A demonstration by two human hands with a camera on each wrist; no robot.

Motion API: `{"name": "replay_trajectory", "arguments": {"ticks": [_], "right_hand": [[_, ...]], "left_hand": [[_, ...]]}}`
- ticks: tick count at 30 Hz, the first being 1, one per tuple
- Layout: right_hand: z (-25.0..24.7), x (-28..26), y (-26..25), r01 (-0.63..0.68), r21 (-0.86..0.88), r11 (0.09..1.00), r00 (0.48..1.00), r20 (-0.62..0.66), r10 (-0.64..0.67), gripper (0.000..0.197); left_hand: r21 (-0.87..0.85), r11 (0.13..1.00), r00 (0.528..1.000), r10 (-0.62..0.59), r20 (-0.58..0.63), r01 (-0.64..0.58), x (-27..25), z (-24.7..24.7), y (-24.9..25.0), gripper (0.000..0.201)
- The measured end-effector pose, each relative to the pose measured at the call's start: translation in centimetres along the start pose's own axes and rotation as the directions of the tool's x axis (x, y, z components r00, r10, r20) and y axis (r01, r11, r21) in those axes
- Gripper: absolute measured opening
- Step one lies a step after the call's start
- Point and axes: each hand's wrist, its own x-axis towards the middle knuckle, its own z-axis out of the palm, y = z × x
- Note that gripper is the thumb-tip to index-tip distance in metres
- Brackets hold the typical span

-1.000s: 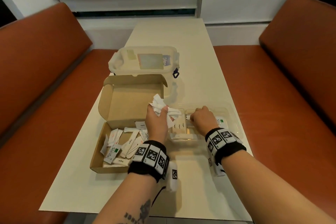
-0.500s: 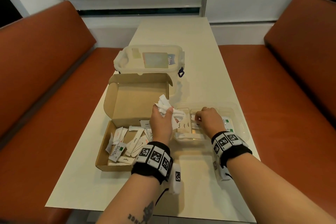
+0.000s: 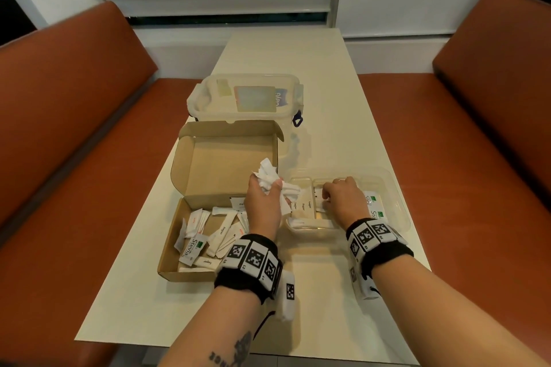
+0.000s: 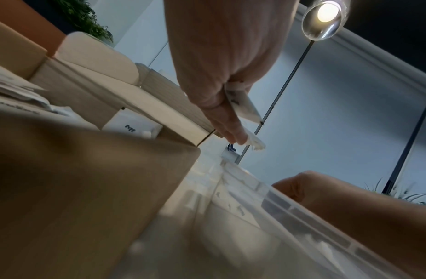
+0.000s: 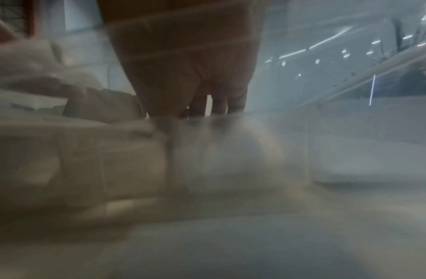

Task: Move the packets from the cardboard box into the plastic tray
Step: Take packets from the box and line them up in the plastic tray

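Note:
An open cardboard box (image 3: 190,272) sits at the table's near left with several white packets (image 3: 208,235) loose inside. Just to its right lies the clear plastic tray (image 3: 393,197), which holds a few packets (image 3: 304,205). My left hand (image 3: 265,202) grips a crumpled bunch of white packets (image 3: 268,176) over the tray's left edge. In the left wrist view the same packets (image 4: 243,105) stick out under the fingers (image 4: 228,128). My right hand (image 3: 340,197) is inside the tray, fingers curled down and pinching a packet (image 3: 320,195). The right wrist view is blurred.
A lidded clear plastic container (image 3: 244,98) stands behind the box's raised lid (image 3: 226,164). The cream table (image 3: 328,83) runs away from me between two orange benches (image 3: 74,128) (image 3: 492,98). Its front edge is close under my forearms.
Both hands have stayed almost in place. The left still holds the bunch of packets at the tray's left edge, and the right still works in the tray.

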Motion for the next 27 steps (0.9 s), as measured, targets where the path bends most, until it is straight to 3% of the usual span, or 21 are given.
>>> {"name": "replay_trajectory", "arguments": {"ticks": [3,5,8,12,16,19,22,24,27], "right_hand": [[-0.9,-0.3,-0.4,0.04,0.13,0.991,0.999,-0.021,-0.038,0.013],[-1.6,-0.6,-0.8,0.013,0.287,0.958,0.993,0.105,-0.045,0.01],[-2.3,-1.0,-0.9,-0.033,0.282,0.959,0.936,0.345,-0.07,0.017],[-2.6,-1.5,-0.6,-0.055,0.291,0.955,0.908,0.412,-0.073,0.025],[-3.0,-1.6,-0.3,-0.041,0.352,0.935,0.943,0.324,-0.081,0.014],[-3.8,-1.9,-0.1,-0.038,0.454,0.89,0.998,0.053,0.016,0.013],[-4.3,-2.4,-0.8,-0.011,0.607,0.795,0.977,-0.164,0.138,0.017],[-4.3,-2.7,-1.8,0.035,0.693,0.72,0.974,-0.186,0.131,0.019],[-3.9,-3.1,-3.5,0.089,0.688,0.72,0.984,-0.175,0.044,0.021]], "left_hand": [[0.005,1.0,1.0,0.002,-0.004,-0.002,0.0,-0.3,0.0,0.014],[0.006,1.0,1.0,0.001,-0.007,-0.001,0.0,-0.4,0.1,0.015],[0.015,1.0,1.0,0.002,-0.006,-0.002,0.1,-0.5,0.3,0.017],[0.028,0.999,0.999,0.033,0.003,-0.033,0.0,-0.7,0.6,0.014],[0.029,0.999,1.0,0.02,0.012,-0.02,-0.1,-0.6,1.0,0.014],[0.033,0.999,1.0,-0.003,0.024,0.002,0.0,-0.6,1.0,0.014],[0.056,0.997,0.996,-0.05,0.073,0.046,0.2,-0.3,1.0,0.017],[0.073,0.993,0.985,-0.105,0.136,0.095,0.1,0.2,1.2,0.02],[0.047,0.987,0.971,-0.157,0.178,0.151,0.0,0.8,1.8,0.02]]}}
